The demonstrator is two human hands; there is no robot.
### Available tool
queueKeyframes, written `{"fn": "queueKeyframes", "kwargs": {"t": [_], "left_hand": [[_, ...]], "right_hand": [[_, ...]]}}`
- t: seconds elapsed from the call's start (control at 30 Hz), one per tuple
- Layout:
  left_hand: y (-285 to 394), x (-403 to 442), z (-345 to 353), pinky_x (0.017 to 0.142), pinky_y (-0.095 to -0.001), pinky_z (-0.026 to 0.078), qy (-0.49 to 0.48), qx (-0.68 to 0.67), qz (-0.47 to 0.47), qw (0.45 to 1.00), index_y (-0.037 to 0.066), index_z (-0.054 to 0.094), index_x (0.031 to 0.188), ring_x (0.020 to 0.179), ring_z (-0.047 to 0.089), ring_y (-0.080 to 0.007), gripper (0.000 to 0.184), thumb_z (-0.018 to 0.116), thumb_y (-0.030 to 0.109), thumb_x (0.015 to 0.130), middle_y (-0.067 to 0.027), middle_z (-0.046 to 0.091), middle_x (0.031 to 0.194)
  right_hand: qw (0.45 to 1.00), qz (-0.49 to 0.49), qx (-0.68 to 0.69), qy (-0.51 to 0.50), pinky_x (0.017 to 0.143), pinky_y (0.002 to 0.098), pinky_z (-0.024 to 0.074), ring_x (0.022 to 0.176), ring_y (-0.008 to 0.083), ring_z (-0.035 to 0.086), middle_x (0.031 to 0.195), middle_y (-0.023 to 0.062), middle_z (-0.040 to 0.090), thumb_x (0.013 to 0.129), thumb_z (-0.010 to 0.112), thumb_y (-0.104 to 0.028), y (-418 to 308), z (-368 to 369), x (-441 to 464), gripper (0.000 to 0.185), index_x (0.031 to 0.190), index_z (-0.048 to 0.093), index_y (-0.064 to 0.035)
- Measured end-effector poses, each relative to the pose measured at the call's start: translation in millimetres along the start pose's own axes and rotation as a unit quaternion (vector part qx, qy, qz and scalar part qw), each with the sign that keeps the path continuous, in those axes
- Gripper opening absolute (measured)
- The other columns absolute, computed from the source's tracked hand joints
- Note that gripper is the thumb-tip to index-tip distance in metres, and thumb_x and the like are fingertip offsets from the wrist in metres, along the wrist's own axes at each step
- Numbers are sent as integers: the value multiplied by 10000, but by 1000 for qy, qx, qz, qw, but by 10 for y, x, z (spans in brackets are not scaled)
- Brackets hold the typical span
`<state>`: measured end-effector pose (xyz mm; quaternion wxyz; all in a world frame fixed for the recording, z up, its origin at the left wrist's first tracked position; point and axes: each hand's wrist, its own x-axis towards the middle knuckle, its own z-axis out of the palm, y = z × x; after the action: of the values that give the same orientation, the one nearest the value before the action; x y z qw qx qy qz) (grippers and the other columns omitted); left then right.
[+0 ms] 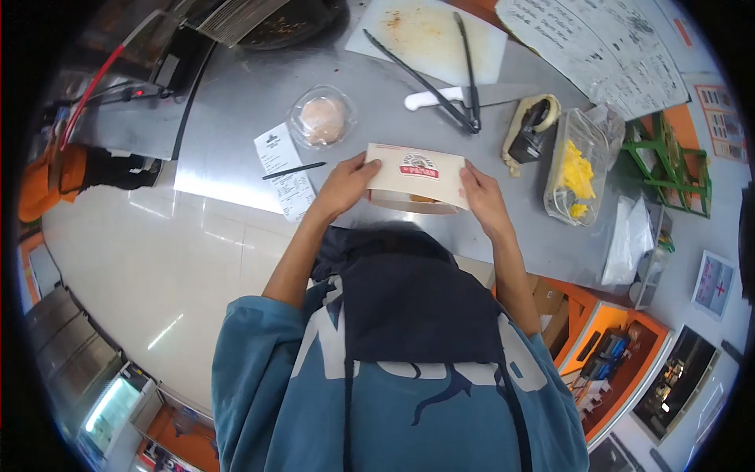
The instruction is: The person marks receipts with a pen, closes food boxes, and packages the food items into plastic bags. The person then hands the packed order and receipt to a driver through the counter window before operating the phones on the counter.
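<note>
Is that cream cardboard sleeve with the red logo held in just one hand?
No, the left hand and right hand hold opposite ends of the cream cardboard sleeve.

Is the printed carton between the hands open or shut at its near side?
Open: the carton shows a gap between its panels there.

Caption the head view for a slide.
Left hand and right hand hold a printed carton at a metal counter, near a receipt and tongs.
</note>
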<state>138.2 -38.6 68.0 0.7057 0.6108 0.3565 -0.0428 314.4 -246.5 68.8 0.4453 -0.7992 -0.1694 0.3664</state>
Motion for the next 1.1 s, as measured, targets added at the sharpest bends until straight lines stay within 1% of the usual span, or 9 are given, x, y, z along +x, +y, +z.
{"fn": "queueKeyframes", "kwargs": {"t": [0.1, 0.2, 0.47, 0.53, 0.63, 0.77, 0.87, 0.97, 1.1], "left_hand": [[-106, -6, -3, 959, -306, 424, -2, 26, 24, 999, -37, 494, 1343, 1084, 581, -193, 498, 508, 295, 974, -154, 627, 1197], [-144, -79, 26, 702, -319, 502, 41, 66, 54, 996, 9, 552, 1292, 762, 635, -192, 459, 517, 308, 946, -160, 686, 998], [-290, -64, 97, 938, -379, 440, 105, 135, 74, 983, 13, 518, 1330, 1035, 587, -332, 470, 508, 277, 941, -219, 588, 1159], [-414, 14, 89, 988, -380, 403, 94, 110, 87, 986, 26, 532, 1325, 1136, 537, -327, 447, 505, 271, 953, -211, 551, 1210], [-508, 7, 160, 931, -375, 439, 128, 99, 109, 981, -2, 526, 1316, 1014, 574, -322, 457, 516, 253, 937, -220, 546, 1164], [-657, 70, 287, 941, -384, 426, 170, 118, 131, 970, -4, 516, 1316, 1023, 550, -333, 434, 490, 242, 960, -237, 524, 1173], [-806, 45, 386, 965, -392, 407, 204, 131, 184, 952, 2, 495, 1332, 1064, 523, -350, 421, 455, 232, 983, -244, 506, 1194], [-811, 85, 407, 1011, -405, 384, 198, 98, 202, 954, 19, 455, 1367, 1152, 491, -380, 424, 419, 232, 1003, -248, 488, 1258], [-790, 58, 388, 1042, -429, 376, 176, 48, 218, 959, 49, 392, 1416, 1226, 476, -427, 444, 360, 260, 1026, -261, 481, 1338]], "right_hand": [[1000, 7, 1, 16, 825, 234, 454, 930, 105, 555, 1096, 87, 643, 988, 525, -290, 92, 23, 12, 482, 1329, 509, 50], [1000, 8, 6, 25, 781, 224, 459, 883, 93, 549, 1060, 74, 641, 985, 531, -283, 42, 60, -26, 475, 1326, 514, 47], [997, 5, 27, 65, 579, 237, 424, 621, 69, 478, 765, 22, 593, 1002, 476, -261, 140, 198, -77, 451, 1339, 501, 37], [996, 13, 20, 85, 590, 237, 427, 637, 69, 480, 787, 23, 597, 1008, 464, -260, 325, 229, -78, 443, 1337, 502, 35], [995, -22, 33, 95, 612, 239, 431, 663, 70, 481, 820, 29, 601, 1019, 444, -268, 419, 277, -44, 439, 1332, 506, 33], [997, -31, -12, 70, 653, 241, 441, 699, 77, 489, 878, 35, 616, 1036, 404, -292, 624, 316, -19, 447, 1324, 500, 36], [993, -35, 64, 98, 753, 250, 461, 811, 108, 552, 988, 74, 629, 1047, 354, -310, 565, 403, -134, 471, 1342, 462, 40], [976, -155, 36, 147, 870, 270, 452, 977, 148, 575, 1140, 115, 602, 1054, 315, -321, 818, 577, -89, 487, 1360, 425, 41], [979, -115, 120, 115, 983, 307, 402, 1115, 197, 541, 1234, 159, 563, 1055, 297, -325, 620, 614, -190, 506, 1380, 393, 50]]}}
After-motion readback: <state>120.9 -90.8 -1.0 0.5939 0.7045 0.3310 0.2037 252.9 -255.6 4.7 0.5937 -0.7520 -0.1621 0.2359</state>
